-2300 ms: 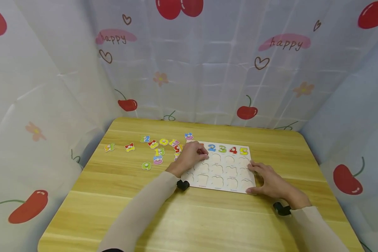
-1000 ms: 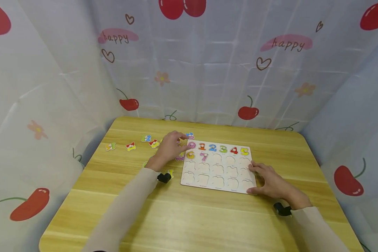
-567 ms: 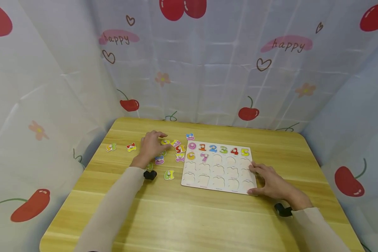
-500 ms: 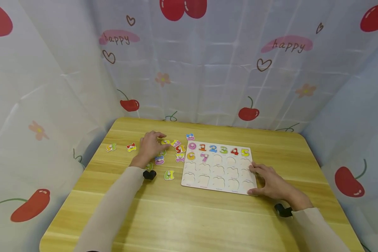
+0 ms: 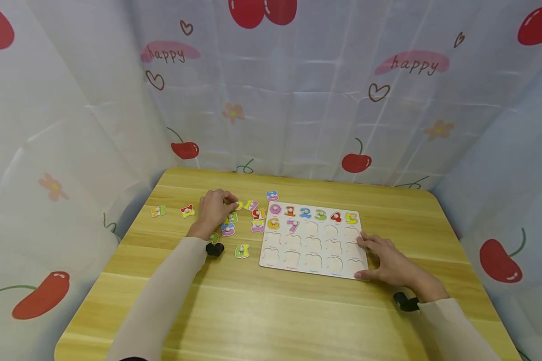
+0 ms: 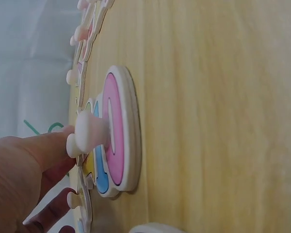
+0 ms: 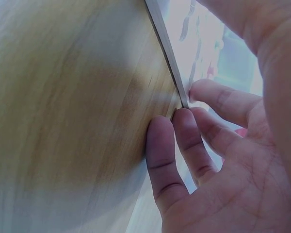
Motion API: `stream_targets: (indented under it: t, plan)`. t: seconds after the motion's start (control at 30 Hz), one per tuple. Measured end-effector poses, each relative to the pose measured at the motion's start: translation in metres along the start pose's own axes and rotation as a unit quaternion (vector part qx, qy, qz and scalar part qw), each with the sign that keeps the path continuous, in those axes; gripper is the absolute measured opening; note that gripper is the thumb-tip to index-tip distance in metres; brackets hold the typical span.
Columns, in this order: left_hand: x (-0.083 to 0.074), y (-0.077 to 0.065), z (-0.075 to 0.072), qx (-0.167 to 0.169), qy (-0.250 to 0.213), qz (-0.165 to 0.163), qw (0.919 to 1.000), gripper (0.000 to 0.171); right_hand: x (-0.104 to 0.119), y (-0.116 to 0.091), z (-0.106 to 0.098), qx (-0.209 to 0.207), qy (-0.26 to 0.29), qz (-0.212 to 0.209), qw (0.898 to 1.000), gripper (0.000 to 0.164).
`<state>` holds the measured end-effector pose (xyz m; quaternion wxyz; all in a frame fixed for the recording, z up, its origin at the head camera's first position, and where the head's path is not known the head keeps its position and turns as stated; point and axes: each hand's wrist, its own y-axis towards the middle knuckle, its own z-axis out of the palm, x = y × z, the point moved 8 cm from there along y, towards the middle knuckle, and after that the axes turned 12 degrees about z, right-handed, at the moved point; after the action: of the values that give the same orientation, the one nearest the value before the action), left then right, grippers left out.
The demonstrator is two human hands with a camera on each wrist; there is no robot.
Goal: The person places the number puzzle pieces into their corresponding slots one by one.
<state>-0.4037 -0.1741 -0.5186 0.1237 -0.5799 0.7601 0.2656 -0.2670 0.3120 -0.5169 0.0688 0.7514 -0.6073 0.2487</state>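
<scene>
My left hand (image 5: 213,208) is in among the loose number pieces (image 5: 258,226), thumb and fingertips close together beside a yellow piece (image 5: 240,205) — I can't tell whether they have hold of a knob. A pink-and-blue piece (image 6: 116,145) lies near it on the worktop (image 5: 253,316). My right hand (image 5: 390,260), fingers spread and slightly bent, touches the right edge of the board (image 5: 302,239), where numbers 0 to 7 sit.

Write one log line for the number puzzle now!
left hand: at yellow piece | right hand: touching right edge of board | numbers on board: 0-7 | loose pieces: mostly left
</scene>
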Motion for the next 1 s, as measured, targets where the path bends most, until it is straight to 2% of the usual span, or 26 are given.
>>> stream_targets:
  t: [0.27,0.53,0.73,1.0]
  plan:
    - [-0.008,0.000,-0.008,-0.021,-0.020,0.006,0.9995,0.015,-0.002,-0.001,0.001,-0.001,0.001,0.000,1.000,0.106]
    - [-0.039,0.003,-0.014,-0.033,-0.052,0.044,0.9971,0.016,-0.003,-0.001,0.001,-0.001,0.000,0.002,1.000,0.106]
    - [-0.067,0.003,-0.007,-0.025,-0.063,0.075,0.9949,0.015,-0.005,0.000,0.002,0.005,0.003,0.007,1.000,0.108]
    - [-0.107,0.001,0.015,0.004,-0.123,0.116,0.9856,0.012,-0.003,0.001,-0.001,0.008,0.008,0.008,1.000,0.108]
